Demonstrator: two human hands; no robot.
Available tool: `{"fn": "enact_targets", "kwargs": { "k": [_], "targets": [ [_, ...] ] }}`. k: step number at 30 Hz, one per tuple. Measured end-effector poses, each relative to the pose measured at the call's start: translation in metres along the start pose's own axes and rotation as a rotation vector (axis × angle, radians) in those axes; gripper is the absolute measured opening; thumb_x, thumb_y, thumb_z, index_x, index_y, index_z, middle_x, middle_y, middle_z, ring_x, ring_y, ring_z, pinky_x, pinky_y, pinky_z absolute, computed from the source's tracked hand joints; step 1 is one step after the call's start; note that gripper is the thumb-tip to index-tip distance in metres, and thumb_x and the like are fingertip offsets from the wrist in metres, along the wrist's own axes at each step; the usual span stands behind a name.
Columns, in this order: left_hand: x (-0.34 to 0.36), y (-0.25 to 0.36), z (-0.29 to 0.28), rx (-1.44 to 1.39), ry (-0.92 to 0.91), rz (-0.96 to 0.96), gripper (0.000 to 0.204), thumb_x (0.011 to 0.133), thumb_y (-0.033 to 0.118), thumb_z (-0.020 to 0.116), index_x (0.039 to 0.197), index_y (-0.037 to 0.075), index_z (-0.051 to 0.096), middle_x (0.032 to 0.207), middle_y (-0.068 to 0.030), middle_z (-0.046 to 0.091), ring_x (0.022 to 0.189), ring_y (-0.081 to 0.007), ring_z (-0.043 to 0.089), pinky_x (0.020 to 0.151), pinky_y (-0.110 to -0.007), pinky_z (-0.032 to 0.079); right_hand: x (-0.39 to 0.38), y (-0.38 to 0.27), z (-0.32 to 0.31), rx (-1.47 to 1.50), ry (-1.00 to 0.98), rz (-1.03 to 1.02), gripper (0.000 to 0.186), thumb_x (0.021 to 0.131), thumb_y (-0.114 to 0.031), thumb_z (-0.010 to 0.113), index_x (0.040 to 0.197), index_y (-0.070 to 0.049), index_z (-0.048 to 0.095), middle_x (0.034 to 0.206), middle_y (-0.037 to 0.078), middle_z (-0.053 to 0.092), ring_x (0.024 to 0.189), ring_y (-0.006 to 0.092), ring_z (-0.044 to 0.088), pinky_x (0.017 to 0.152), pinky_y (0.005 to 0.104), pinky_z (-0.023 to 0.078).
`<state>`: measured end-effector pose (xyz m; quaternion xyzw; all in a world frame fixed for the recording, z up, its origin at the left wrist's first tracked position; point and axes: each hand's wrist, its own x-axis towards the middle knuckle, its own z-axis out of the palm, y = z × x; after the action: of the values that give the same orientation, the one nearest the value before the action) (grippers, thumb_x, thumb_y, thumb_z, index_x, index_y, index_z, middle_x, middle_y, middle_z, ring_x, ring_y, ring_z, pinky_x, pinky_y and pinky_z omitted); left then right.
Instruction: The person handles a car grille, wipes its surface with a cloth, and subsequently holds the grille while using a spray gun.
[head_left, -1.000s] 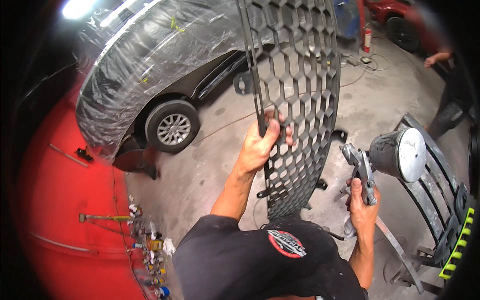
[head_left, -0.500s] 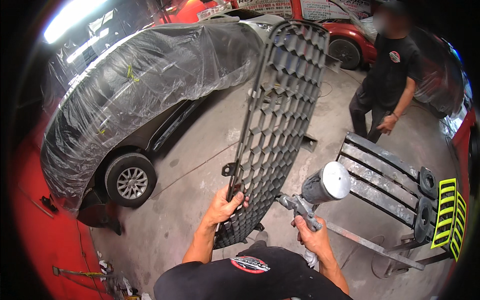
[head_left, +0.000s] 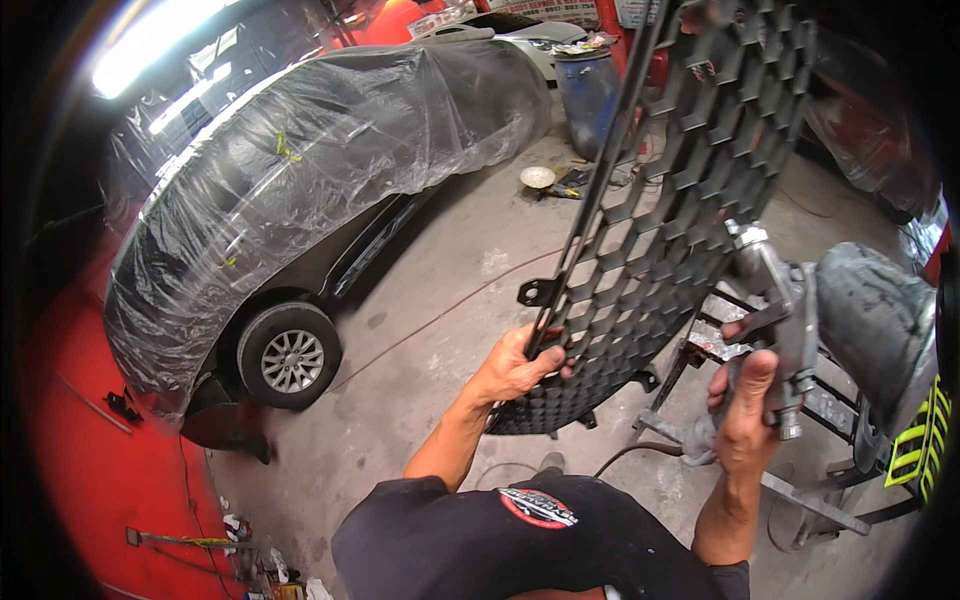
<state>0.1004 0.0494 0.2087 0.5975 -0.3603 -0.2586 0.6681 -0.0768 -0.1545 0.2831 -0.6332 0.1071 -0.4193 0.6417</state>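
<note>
A long black car grille [head_left: 640, 270] with a honeycomb mesh stands tilted in front of me, its top running past the upper edge. My left hand [head_left: 522, 366] is closed on its lower left edge, thumb over the frame. To the right of the mesh, my right hand [head_left: 745, 405] grips a metal paint spray gun [head_left: 795, 340] by its handle. The gun's nozzle is raised close to the grille's right side; I cannot tell whether they touch. A large grey paint cup [head_left: 870, 315] on the gun lies tipped toward the right.
A car draped in clear plastic [head_left: 330, 130] fills the left side. Behind the grille stands a blue drum [head_left: 588, 100], with a pale bowl [head_left: 537, 178] on the floor. At right, a metal stand [head_left: 830, 510] sits near yellow-green slatted parts [head_left: 915, 445]. A hose [head_left: 640, 447] trails by my right hand.
My left hand has shifted the grille right and closer. The spray gun has been raised and turned, its cup now tipping right. The other person is now mostly hidden behind the grille.
</note>
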Motion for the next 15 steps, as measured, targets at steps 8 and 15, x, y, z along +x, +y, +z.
{"fn": "enact_targets", "kwargs": {
  "k": [8, 15],
  "targets": [
    [0.022, 0.015, -0.001, 0.022, 0.203, 0.35, 0.025, 0.089, 0.021, 0.062, 0.098, 0.0, 0.053, 0.081, -0.0043, 0.06, 0.071, -0.0139, 0.06, 0.065, -0.028, 0.05, 0.02, -0.042, 0.035, -0.158, -0.094, -0.153, 0.051, 0.093, -0.052, 0.041, 0.109, -0.004, 0.051, 0.1, 0.006, 0.057, 0.055, 0.0052, 0.045, 0.05, 0.0189, 0.037],
    [0.034, 0.005, -0.038, -0.196, 0.126, 0.334, 0.028, 0.088, 0.024, 0.06, 0.107, 0.005, 0.051, 0.092, -0.0047, 0.059, 0.073, -0.0175, 0.061, 0.064, -0.031, 0.052, 0.019, -0.037, 0.068, -0.159, -0.239, -0.192, 0.045, 0.093, -0.046, 0.045, 0.099, -0.004, 0.058, 0.059, -0.002, 0.046, 0.051, 0.0047, 0.04, 0.048, 0.0202, 0.03]
  ]
}}
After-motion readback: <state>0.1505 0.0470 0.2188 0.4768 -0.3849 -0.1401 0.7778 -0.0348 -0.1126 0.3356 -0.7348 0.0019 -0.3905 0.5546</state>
